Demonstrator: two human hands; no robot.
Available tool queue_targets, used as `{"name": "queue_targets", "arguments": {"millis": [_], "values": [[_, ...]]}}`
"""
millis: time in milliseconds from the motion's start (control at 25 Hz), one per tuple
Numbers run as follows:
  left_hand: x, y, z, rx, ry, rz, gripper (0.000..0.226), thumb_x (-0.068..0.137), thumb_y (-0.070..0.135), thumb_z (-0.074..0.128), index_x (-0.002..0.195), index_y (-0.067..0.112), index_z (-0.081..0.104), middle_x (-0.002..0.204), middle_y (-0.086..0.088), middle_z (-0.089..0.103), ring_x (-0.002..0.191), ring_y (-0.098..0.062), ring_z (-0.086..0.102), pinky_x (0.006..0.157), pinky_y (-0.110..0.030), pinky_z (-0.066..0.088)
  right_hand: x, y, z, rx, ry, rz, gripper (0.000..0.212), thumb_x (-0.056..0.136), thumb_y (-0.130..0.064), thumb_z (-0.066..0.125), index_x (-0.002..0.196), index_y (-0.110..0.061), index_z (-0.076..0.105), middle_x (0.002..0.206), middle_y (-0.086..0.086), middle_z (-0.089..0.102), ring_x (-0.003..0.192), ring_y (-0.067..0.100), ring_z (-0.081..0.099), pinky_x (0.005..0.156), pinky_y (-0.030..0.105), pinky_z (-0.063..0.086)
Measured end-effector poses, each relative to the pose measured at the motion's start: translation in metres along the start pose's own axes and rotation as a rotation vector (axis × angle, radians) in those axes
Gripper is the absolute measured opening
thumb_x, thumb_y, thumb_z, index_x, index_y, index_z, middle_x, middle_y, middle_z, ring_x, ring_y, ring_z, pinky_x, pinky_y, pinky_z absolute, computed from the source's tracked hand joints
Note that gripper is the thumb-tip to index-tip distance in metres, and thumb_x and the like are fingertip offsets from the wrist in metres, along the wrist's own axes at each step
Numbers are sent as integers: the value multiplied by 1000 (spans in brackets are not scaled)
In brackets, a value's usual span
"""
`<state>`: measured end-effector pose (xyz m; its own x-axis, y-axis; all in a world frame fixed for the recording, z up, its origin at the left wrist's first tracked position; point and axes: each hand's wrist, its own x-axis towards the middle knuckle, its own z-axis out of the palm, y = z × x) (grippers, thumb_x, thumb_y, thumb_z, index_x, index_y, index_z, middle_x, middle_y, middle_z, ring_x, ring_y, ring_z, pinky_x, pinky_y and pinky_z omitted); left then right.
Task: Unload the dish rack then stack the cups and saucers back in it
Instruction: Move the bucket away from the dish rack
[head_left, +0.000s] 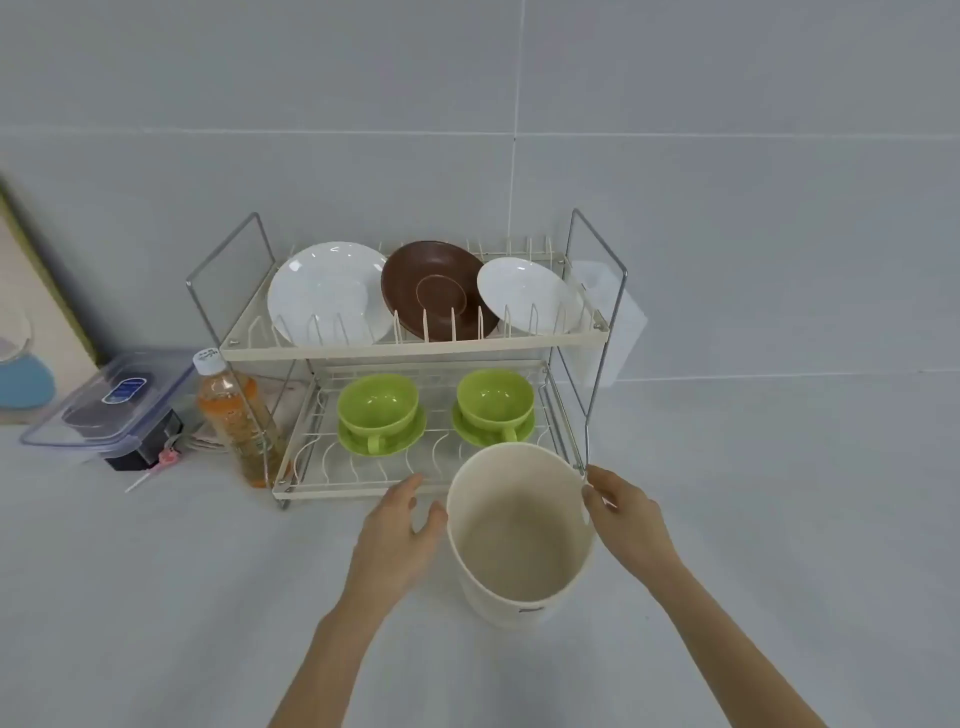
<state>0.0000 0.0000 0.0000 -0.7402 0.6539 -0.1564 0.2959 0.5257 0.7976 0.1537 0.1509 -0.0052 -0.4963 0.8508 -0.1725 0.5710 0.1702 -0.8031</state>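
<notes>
Before the dish rack (415, 349), right hand (623, 512) grip holds bucket (519, 545) rim; left hand (400, 530) wide.

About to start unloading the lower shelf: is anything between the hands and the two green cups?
Yes. A cream tub stands before the rack's lower shelf, between the right hand and the right green cup. The left hand, beside the tub, has a clear path to the left green cup.

The cream bucket (519, 535) blocks the lower shelf's (358, 480) front right; its front left is open; bottle (234, 415) crowds the rack's (415, 340) left side.
</notes>
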Motion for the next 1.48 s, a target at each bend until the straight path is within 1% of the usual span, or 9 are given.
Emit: {"name": "queue_targets", "arguments": {"millis": [240, 400, 680, 840, 1040, 1160, 1280, 1400, 1480], "values": [[0, -8, 21, -91, -188, -117, 44, 92, 27, 46, 134, 15, 44, 135, -4, 55, 121, -18, 52, 91, -22, 38, -3, 16, 18, 112, -23, 84, 29, 95, -20, 35, 103, -13, 62, 83, 0, 58, 86, 19, 50, 63, 24, 38], [1, -4, 25, -103, -247, -151, 38, 91, 20, 47, 130, 18, 45, 120, -2, 60, 94, -12, 54, 68, -16, 40, -7, 22, 24, 191, -5, 121, 26, 94, -22, 36, 92, -11, 60, 73, 3, 53, 73, 19, 47, 60, 23, 36], [-11, 0, 33, -156, -117, -199, 37, 86, 7, 45, 117, 22, 58, 103, -5, 68, 97, -27, 62, 96, -46, 49, -17, 30, 20, 250, 23, 36, 22, 95, -17, 37, 93, -24, 58, 63, -2, 48, 60, 10, 43, 56, 20, 34], [-21, 20, 51, -177, -165, -163, 35, 86, 9, 46, 87, 42, 57, 93, -3, 68, 94, -29, 64, 92, -45, 52, -24, 48, -10, 254, 48, 25, 23, 94, -20, 39, 84, -20, 60, 62, 2, 38, 57, 13, 33, 52, 19, 28], [-25, 52, 93, -250, -186, -74, 34, 88, 12, 47, 89, 44, 58, 91, 11, 69, 77, -6, 67, 86, -39, 55, -24, 72, -62, 231, 97, 5, 26, 93, -21, 45, 75, -35, 58, 58, -2, 30, 54, 10, 28, 45, 13, 26], [-18, 68, 120, -289, -173, -27, 29, 89, 14, 49, 105, 34, 63, 80, 21, 70, 62, 13, 62, 84, -35, 56, -15, 87, -90, 215, 91, 5, 23, 92, -22, 45, 83, -35, 61, 67, 7, 40, 64, 16, 36, 56, 18, 31], [-8, 83, 143, -297, -166, 10, 31, 90, 15, 49, 118, 23, 61, 84, 19, 66, 59, 15, 60, 86, -38, 55, 1, 98, -111, 223, 92, 18, 25, 92, -24, 46, 85, -42, 62, 71, 8, 48, 70, 19, 43, 68, 28, 40], [7, 97, 165, -300, -143, 34, 31, 90, 17, 50, 119, 23, 60, 88, 13, 68, 77, 1, 64, 93, -44, 52, 23, 105, -123, 262, 116, 68, 24, 92, -25, 46, 93, -42, 63, 73, 3, 60, 78, 34, 55, 90, 44, 53], [20, 106, 177, -309, -118, 44, 33, 90, 17, 50, 121, 22, 59, 95, 6, 68, 91, -12, 64, 94, -45, 51, 39, 106, -129, 286, 132, 93, 24, 93, -26, 45, 96, -37, 66, 77, 4, 66, 81, 30, 59, 95, 51, 49]]}}
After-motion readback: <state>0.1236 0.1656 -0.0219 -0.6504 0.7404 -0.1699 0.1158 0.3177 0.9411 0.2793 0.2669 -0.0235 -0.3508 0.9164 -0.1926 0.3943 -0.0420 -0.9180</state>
